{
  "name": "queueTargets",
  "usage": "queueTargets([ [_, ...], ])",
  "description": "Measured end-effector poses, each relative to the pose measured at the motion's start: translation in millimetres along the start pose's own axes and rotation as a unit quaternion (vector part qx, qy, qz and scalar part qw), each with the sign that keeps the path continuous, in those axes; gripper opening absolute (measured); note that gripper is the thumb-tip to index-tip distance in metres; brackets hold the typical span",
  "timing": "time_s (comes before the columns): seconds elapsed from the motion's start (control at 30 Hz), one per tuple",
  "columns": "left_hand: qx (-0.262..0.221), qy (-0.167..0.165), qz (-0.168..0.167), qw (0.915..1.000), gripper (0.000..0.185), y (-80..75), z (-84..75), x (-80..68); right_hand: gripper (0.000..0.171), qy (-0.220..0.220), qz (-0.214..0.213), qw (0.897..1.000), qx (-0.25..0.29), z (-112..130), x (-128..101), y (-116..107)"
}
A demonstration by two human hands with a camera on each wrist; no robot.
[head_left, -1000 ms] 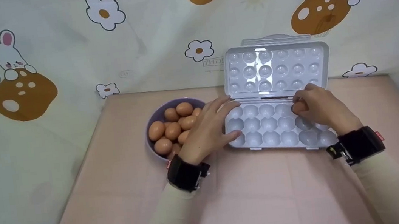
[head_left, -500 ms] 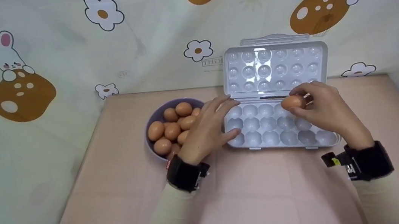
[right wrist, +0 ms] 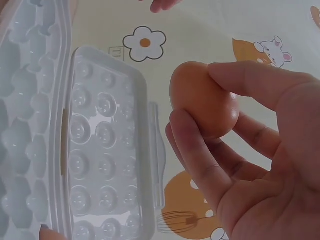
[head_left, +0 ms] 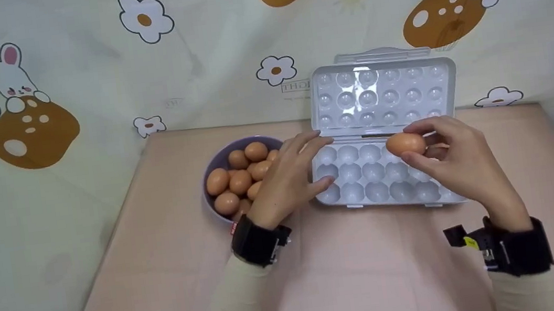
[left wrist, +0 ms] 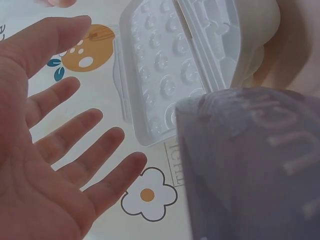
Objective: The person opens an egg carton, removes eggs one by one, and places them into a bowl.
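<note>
My right hand (head_left: 460, 159) pinches a brown egg (head_left: 405, 144) between thumb and fingertips, above the back right of the egg box's tray (head_left: 350, 173). In the right wrist view the egg is fully in the air, apart from the box. My left hand (head_left: 285, 178) is spread out, fingers apart and holding nothing, between a purple bowl (head_left: 206, 198) and the tray's left end. Brown eggs (head_left: 240, 182) fill the bowl, partly hidden by that hand. The tray's right end is behind my right hand; a brown rounded bit (right wrist: 51, 234) shows there in the right wrist view, probably an egg.
The box's clear lid (head_left: 380, 92) stands raised behind the tray, near the patterned backdrop (head_left: 211, 52). A pale pink cloth (head_left: 354, 267) covers the table in front.
My right hand has lifted the egg out of the tray's back right part and drawn it slightly left and toward me. The left hand, bowl and box have stayed put.
</note>
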State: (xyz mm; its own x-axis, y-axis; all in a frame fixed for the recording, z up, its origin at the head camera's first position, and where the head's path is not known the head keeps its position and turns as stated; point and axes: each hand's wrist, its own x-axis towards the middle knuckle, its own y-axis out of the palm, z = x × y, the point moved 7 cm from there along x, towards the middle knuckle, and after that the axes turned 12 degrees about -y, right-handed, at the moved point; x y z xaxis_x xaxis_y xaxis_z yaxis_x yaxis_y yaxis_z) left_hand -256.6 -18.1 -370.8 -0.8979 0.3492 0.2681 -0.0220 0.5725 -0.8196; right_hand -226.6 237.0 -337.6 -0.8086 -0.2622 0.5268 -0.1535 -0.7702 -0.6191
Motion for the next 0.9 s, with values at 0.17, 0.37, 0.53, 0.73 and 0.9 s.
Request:
queueTargets([
  [0.17,0.004,-0.004,-0.007,1.0000,0.062,-1.8,-1.1,-0.3,0.041,0.002,-0.003,1.000,0.021,2,-2,1],
  [0.37,0.009,0.007,-0.022,0.9997,0.059,-4.3,-5.8,0.1,0.041,-0.004,-0.007,0.999,0.043,7,-2,3],
  [0.53,-0.002,0.027,-0.046,0.9986,0.059,-9.9,-13.0,-0.8,0.043,-0.014,-0.001,0.998,0.055,17,-1,10],
  [0.73,-0.012,0.092,-0.064,0.9936,0.059,-13.3,-31.0,-3.1,0.042,-0.024,0.000,0.995,0.093,32,1,20],
  [0.9,-0.039,0.134,-0.068,0.9879,0.055,-12.8,-42.3,-7.1,0.041,-0.023,0.006,0.991,0.135,36,2,35],
])
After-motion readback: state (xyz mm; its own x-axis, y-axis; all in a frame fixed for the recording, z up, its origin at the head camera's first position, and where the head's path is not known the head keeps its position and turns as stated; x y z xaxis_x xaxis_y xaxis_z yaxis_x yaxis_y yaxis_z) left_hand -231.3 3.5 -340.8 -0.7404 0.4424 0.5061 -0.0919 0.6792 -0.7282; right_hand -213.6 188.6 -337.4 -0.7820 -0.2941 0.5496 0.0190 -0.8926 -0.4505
